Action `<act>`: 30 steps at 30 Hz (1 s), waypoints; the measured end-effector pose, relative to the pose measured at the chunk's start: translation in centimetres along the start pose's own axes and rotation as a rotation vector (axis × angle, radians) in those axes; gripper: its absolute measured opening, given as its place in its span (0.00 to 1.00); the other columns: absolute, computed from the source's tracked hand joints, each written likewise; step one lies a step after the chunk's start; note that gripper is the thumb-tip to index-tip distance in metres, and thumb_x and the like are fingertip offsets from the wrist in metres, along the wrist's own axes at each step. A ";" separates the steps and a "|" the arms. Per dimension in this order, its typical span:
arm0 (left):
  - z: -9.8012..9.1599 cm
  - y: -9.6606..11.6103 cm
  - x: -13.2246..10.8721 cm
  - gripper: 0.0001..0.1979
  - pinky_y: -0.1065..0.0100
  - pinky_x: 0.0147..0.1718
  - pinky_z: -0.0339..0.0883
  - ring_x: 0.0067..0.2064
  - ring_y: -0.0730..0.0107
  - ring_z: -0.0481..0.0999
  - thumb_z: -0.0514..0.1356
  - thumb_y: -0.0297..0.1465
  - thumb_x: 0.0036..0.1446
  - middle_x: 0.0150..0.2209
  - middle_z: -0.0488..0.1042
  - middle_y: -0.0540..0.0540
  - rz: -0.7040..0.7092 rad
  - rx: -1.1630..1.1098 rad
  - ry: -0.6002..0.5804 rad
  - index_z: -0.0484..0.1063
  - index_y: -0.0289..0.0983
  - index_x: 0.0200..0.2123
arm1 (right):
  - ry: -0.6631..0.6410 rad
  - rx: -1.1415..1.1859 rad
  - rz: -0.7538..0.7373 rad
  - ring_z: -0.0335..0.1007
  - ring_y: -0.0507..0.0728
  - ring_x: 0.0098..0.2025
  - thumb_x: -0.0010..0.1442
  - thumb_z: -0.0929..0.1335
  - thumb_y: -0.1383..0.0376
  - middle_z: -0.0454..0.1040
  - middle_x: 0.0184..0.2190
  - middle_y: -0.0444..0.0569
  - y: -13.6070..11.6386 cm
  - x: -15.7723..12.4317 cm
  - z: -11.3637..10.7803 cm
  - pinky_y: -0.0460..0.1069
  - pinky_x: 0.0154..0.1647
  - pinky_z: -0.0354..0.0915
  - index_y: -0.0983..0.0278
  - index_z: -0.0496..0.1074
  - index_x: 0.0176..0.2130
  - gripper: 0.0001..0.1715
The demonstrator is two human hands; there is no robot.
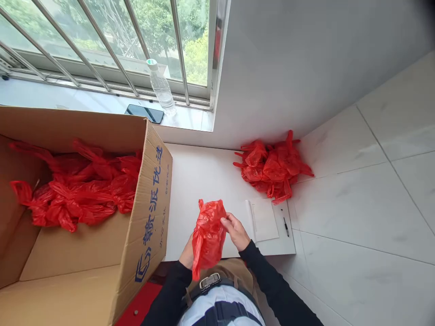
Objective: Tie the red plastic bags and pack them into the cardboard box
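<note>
A red plastic bag (210,235), tied at the top and crumpled, is held in front of my belt at the table's near edge. My right hand (237,231) pinches its right side between thumb and fingers. Behind the bag's left side, my left hand (187,252) supports it, with most of its fingers hidden by the plastic. What the bag contains cannot be seen. On the white table (197,172), a pile of similar red bags (272,165) rests in the far right corner against the wall.
To the left stands a large open cardboard box (146,217) with several red bags (81,190) inside. A notebook (263,219) and a pen (286,226) lie at the table's right. The windowsill holds a plastic bottle (162,88) and a phone (144,113).
</note>
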State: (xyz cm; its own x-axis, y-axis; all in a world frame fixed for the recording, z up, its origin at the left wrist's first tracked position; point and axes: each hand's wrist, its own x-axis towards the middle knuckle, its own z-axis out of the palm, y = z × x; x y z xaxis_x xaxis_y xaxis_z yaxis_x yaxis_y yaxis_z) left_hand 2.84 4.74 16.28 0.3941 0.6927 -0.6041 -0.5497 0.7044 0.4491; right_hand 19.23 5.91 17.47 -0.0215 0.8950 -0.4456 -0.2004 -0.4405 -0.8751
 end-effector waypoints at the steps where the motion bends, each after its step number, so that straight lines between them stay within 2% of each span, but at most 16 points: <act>1: 0.0 0.5 -0.7 0.10 0.64 0.36 0.75 0.36 0.70 0.77 0.62 0.32 0.63 0.41 0.77 0.46 -0.003 0.025 -0.030 0.74 0.34 0.46 | -0.011 0.006 -0.015 0.76 0.59 0.41 0.62 0.67 0.45 0.79 0.41 0.49 -0.4 -0.4 0.4 0.55 0.46 0.70 0.59 0.74 0.50 0.26; 6: 1.8 3.9 -4.3 0.20 0.68 0.31 0.72 0.32 0.73 0.76 0.66 0.29 0.59 0.43 0.77 0.46 -0.008 0.142 -0.180 0.70 0.36 0.54 | 0.012 -0.018 -0.163 0.75 0.61 0.48 0.60 0.69 0.47 0.79 0.46 0.52 -2.5 -2.4 2.9 0.57 0.55 0.68 0.60 0.72 0.51 0.26; 10: 3.4 5.5 -5.3 0.32 0.68 0.33 0.70 0.35 0.69 0.77 0.72 0.30 0.51 0.45 0.79 0.43 0.048 0.199 -0.260 0.68 0.37 0.58 | 0.086 -0.107 -0.288 0.72 0.61 0.53 0.64 0.66 0.54 0.76 0.51 0.53 -4.5 -4.1 3.4 0.57 0.58 0.65 0.60 0.68 0.53 0.21; 12: 3.4 5.7 -5.2 0.30 0.68 0.33 0.70 0.35 0.68 0.77 0.72 0.33 0.51 0.44 0.79 0.43 0.065 0.215 -0.295 0.70 0.37 0.57 | 0.122 -0.165 -0.351 0.67 0.61 0.59 0.66 0.62 0.57 0.72 0.56 0.53 -5.8 -4.9 3.2 0.58 0.60 0.62 0.59 0.64 0.59 0.23; 14: 2.9 5.7 -5.1 0.23 0.66 0.34 0.71 0.35 0.68 0.77 0.68 0.34 0.57 0.43 0.79 0.45 0.067 0.229 -0.324 0.71 0.36 0.55 | 0.116 -0.238 -0.400 0.62 0.61 0.63 0.66 0.61 0.59 0.68 0.59 0.52 -7.0 -5.6 2.9 0.59 0.63 0.59 0.57 0.61 0.63 0.27; 16: 2.2 5.6 -5.0 0.17 0.64 0.36 0.73 0.35 0.69 0.77 0.65 0.33 0.60 0.41 0.78 0.47 0.061 0.237 -0.340 0.72 0.35 0.51 | 0.049 -0.333 -0.419 0.65 0.63 0.59 0.62 0.66 0.59 0.72 0.55 0.51 -8.0 -6.1 3.0 0.59 0.62 0.59 0.56 0.69 0.59 0.25; 18: 1.4 5.5 -5.0 0.13 0.64 0.37 0.74 0.36 0.70 0.77 0.64 0.31 0.61 0.40 0.77 0.47 0.045 0.235 -0.342 0.73 0.34 0.48 | -0.010 -0.422 -0.418 0.70 0.63 0.48 0.55 0.72 0.61 0.77 0.42 0.49 -8.7 -6.2 3.1 0.58 0.57 0.62 0.56 0.78 0.45 0.15; 20: 0.9 5.5 -5.3 0.11 0.64 0.37 0.74 0.36 0.70 0.77 0.64 0.31 0.61 0.41 0.77 0.47 0.014 0.219 -0.332 0.74 0.34 0.47 | 0.002 -0.467 -0.421 0.69 0.62 0.41 0.55 0.73 0.62 0.76 0.34 0.48 -8.9 -6.0 3.4 0.57 0.52 0.63 0.58 0.79 0.35 0.05; 22: 0.5 5.5 -5.7 0.11 0.63 0.37 0.74 0.36 0.70 0.77 0.63 0.33 0.62 0.40 0.77 0.46 -0.023 0.191 -0.313 0.74 0.34 0.46 | 0.076 -0.461 -0.429 0.68 0.61 0.41 0.60 0.70 0.60 0.75 0.35 0.49 -8.9 -5.7 3.4 0.56 0.50 0.63 0.59 0.77 0.37 0.06; 25: 0.5 5.5 -6.5 0.15 0.59 0.41 0.74 0.38 0.67 0.78 0.61 0.39 0.63 0.41 0.78 0.45 -0.037 0.144 -0.263 0.74 0.34 0.47 | 0.173 -0.387 -0.428 0.69 0.59 0.42 0.67 0.64 0.57 0.74 0.39 0.50 -8.4 -5.1 3.5 0.53 0.47 0.64 0.60 0.72 0.44 0.11; 27: 0.9 5.6 -6.9 0.16 0.57 0.45 0.72 0.42 0.64 0.79 0.61 0.40 0.63 0.43 0.79 0.43 -0.035 0.124 -0.240 0.74 0.35 0.48 | 0.170 -0.322 -0.401 0.70 0.58 0.39 0.69 0.61 0.56 0.75 0.39 0.49 -8.0 -4.9 3.6 0.52 0.43 0.65 0.60 0.69 0.46 0.14; 30: 2.3 5.7 -6.9 0.19 0.58 0.47 0.70 0.45 0.58 0.80 0.67 0.37 0.57 0.45 0.80 0.41 -0.045 0.115 -0.247 0.75 0.38 0.51 | 0.099 -0.249 -0.342 0.68 0.56 0.31 0.70 0.59 0.54 0.75 0.34 0.47 -7.9 -4.5 3.8 0.50 0.35 0.65 0.60 0.70 0.47 0.17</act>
State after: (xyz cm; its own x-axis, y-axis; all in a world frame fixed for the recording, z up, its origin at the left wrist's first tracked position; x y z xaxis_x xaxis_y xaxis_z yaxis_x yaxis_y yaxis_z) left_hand -1.34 4.37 24.53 0.5919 0.6672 -0.4522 -0.4459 0.7384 0.5059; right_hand 17.23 5.58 27.07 0.1019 0.9865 -0.1280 0.0629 -0.1348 -0.9889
